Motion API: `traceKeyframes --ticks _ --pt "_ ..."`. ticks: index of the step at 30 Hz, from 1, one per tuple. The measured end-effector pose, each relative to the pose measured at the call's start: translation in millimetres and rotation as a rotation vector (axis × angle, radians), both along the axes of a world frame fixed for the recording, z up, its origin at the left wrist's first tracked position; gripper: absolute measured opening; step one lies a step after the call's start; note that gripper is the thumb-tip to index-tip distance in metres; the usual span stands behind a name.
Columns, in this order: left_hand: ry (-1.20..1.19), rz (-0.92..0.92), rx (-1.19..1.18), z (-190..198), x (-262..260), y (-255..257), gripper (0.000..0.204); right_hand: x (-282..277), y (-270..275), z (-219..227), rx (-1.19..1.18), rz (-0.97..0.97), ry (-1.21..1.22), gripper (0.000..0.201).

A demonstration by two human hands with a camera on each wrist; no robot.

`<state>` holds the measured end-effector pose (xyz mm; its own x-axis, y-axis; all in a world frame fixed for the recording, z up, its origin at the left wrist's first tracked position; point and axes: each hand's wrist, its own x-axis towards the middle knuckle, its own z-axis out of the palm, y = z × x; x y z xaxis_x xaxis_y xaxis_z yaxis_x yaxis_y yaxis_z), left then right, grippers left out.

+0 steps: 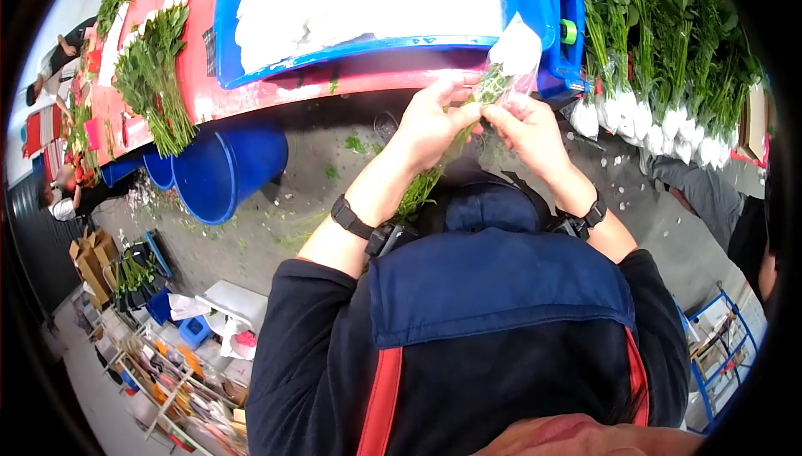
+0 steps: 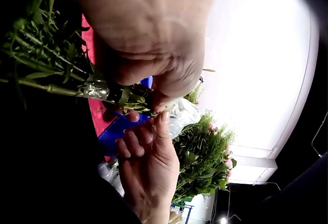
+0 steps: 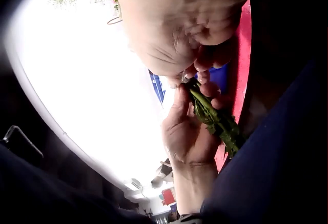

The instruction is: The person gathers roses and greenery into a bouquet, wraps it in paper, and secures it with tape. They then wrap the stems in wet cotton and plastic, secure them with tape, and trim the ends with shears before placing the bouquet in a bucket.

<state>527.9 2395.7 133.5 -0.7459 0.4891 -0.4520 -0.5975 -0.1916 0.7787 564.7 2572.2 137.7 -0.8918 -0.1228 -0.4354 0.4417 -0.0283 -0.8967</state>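
Note:
A bunch of green leafy stems (image 2: pixel 54 89) runs through my left hand (image 1: pixel 433 126), whose fingers and thumb grip it. Its foliage (image 1: pixel 418 193) hangs down in front of my body. At the far end, a clear plastic bag (image 1: pixel 528 80) surrounds a white wad (image 1: pixel 516 45) pointing toward the blue tub. My right hand (image 1: pixel 530 134) pinches the mouth of the bag against the stems, thumb close to the left thumb. In the right wrist view, the green stems (image 3: pixel 207 108) pass across the left palm, and the pinched spot is partly hidden behind my right fingers.
White material (image 1: pixel 359 5) fills a blue tub (image 1: pixel 225 47) on the pink table (image 1: pixel 276 98). Bunches with white bagged ends (image 1: pixel 643 118) line the right. Other bunches (image 1: pixel 154 72) lie left. Blue barrels (image 1: pixel 209 184) stand below; people (image 1: pixel 743 222) are at the right edge and far left.

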Motion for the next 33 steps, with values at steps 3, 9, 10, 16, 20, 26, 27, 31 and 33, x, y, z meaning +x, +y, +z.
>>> traceKeyframes --ticks 3,9,10,16,20,26,27,31,33 --pt "-0.093 -0.006 0.175 5 -5 -4 0.044 1 8 1 0.044 0.037 0.011 0.018" --pt "-0.039 -0.033 0.013 21 -3 8 0.038 5 20 -16 0.161 0.055 0.243 0.022" --pt "-0.048 -0.017 0.025 20 -4 8 0.035 5 22 -13 0.110 0.014 0.167 0.021" --pt "-0.045 0.014 0.096 9 -6 11 0.037 12 10 -23 0.047 -0.151 0.427 0.021" --pt "0.332 -0.294 -0.363 20 3 39 0.056 12 10 -5 0.622 0.282 0.459 0.020" --pt "0.490 -0.244 -0.683 5 10 65 0.034 28 23 -18 0.593 0.434 0.474 0.025" --pt "0.446 -0.296 -0.747 5 9 66 0.034 30 40 -1 0.590 0.572 0.467 0.028" --pt "0.599 -0.422 -0.875 -11 7 71 0.030 5 127 -1 0.589 0.142 0.124 0.018" --pt "0.645 -0.486 -0.873 -21 11 79 0.031 -21 155 -13 0.881 0.008 0.184 0.025"
